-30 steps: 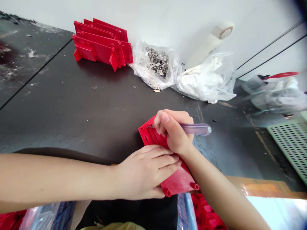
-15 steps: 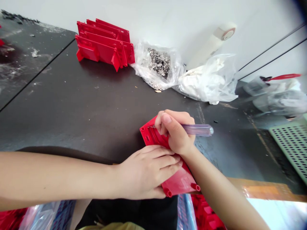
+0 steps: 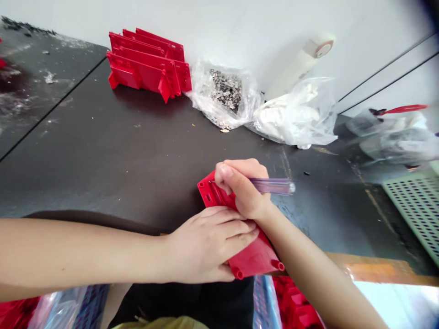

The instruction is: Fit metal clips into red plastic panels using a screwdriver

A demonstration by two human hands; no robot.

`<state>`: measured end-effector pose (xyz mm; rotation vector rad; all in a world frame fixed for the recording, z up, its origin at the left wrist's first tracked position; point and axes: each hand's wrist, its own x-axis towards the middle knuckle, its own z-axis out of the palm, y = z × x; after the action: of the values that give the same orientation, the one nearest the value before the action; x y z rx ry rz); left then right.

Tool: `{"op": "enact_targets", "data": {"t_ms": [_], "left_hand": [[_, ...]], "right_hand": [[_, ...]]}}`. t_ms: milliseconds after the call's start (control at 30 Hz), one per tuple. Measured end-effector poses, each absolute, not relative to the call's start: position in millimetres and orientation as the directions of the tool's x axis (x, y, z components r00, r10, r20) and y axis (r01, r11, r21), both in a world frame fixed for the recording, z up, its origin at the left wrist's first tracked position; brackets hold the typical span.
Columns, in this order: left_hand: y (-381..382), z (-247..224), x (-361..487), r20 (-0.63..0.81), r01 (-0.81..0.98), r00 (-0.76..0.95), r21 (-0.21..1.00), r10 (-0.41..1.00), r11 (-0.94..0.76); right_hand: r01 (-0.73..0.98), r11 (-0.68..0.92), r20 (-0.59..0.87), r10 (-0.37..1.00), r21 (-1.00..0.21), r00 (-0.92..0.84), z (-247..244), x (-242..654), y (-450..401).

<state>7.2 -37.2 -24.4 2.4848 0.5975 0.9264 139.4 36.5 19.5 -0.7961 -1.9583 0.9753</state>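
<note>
Between the forearms, on the desk (image 3: 103, 151), a red plastic panel (image 3: 255, 256) is pressed down by the flat, open left hand (image 3: 209, 244), and a purple-handled tool (image 3: 272, 186), gripped in the closed right hand (image 3: 240, 187), has been drawn slightly leftward over its upper corner.

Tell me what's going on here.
A person is working at a dark bench. Their left hand lies flat, holding down a red plastic part, while their right hand grips a purple-handled tool with its thin metal tip near that part's corner. More red parts stand farther along, beside a clear bag of metal bits.
</note>
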Motion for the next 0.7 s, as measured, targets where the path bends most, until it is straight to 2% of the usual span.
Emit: {"op": "enact_targets", "data": {"t_ms": [267,433,700], "left_hand": [[-37.1,-25.4,7.1,0.522,0.246,0.679,0.501,0.516,-0.83],[-36.9,-25.8,7.2,0.513,0.248,0.684,0.504,0.518,-0.827],[-36.8,-26.5,7.6,0.481,0.24,0.713,0.517,0.511,-0.822]], "right_hand": [[0.117,0.411,0.326,0.841,-0.904,-0.432,15.6,138.6,38.6],[0.122,0.427,0.358,0.857,-0.896,-0.371,14.0,139.9,37.0],[0.193,0.452,0.344,0.841,-0.871,-0.418,19.1,141.4,34.2]]}}
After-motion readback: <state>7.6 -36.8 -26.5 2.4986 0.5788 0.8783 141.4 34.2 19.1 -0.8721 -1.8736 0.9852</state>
